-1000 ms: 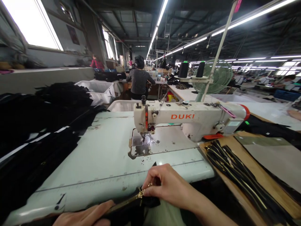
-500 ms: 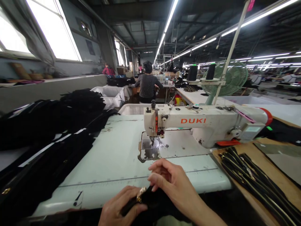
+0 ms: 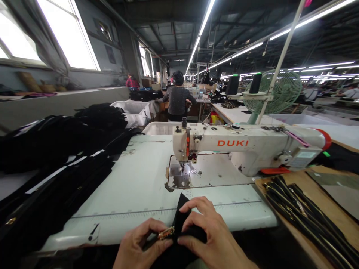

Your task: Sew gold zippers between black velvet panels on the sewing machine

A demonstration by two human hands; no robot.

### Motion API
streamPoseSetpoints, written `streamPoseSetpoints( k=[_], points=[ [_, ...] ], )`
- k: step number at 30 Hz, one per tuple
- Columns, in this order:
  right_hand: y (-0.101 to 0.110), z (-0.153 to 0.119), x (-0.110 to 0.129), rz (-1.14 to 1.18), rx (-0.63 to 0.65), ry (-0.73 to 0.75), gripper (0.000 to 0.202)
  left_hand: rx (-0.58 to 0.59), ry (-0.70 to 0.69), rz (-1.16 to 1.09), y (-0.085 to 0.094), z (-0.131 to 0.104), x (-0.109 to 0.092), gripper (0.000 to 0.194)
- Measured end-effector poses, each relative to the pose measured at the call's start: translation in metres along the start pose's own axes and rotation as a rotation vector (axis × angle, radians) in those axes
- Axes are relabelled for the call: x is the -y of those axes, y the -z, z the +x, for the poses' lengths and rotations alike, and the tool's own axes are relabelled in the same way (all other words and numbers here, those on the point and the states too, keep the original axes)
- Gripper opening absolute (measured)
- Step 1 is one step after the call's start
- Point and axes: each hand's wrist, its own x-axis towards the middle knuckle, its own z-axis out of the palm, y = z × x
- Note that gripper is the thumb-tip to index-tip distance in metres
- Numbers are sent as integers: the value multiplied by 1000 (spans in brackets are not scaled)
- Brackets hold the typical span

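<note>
Black fabric [image 3: 180, 215], both hands [image 3: 140, 241] [image 3: 211, 228] in pinches

A hand could pass over the smooth pale green table [image 3: 140, 175] leftward of the right fingers [image 3: 196, 203]. Ahead, the white metal sewing machine with orange lettering [image 3: 255, 145] blocks the way, leaving a low gap under its arm. Heaped black fabric [image 3: 58, 145] bounds the left; black gold-toothed zippers [image 3: 305, 216] crowd the right.

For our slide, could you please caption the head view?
Bare left hand at a gold metal zipper pull, right hand pinching black cloth, before a white sewing machine.
</note>
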Motion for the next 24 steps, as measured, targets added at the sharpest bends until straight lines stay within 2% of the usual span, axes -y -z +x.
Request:
streamPoseSetpoints(
  k=[4, 7, 9, 11, 13, 15, 17, 18, 20, 22, 24],
  points=[
    [-1, -3, -4, 7, -50, 112, 33, 52, -37, 18, 5, 3, 9, 17],
    [-4, -4, -8, -8, -97, 203, 31, 98, -57, 18, 8, 5, 7, 15],
    [-5, -3, -7, -24, -97, 213, 28, 137, -86, 46, 9, 5, 4, 14],
    [-4, -2, -1, -10, -59, 190, 24, 118, -125, 98, 8, 4, 1, 14],
    [0, 0, 10, 137, 77, 179, 17, 60, -130, 128, 7, 3, 1, 13],
    [6, 1, 21, 424, 222, 165, 20, 17, -93, 101, 5, 1, 3, 14],
    [11, 1, 25, 576, 196, 120, 29, -5, -56, 59, 3, -1, 6, 17],
    [12, 1, 24, 538, 117, 93, 30, -25, -50, 49, 3, -1, 8, 18],
    [11, -1, 16, 314, -32, 66, 33, -51, -65, 62, 4, -2, 12, 18],
    [6, -3, 5, 107, -51, 99, 42, -49, -90, 96, 6, -1, 15, 17],
    [0, -5, -6, -5, -52, 167, 40, -16, -111, 122, 8, 0, 18, 16]
  ],
)
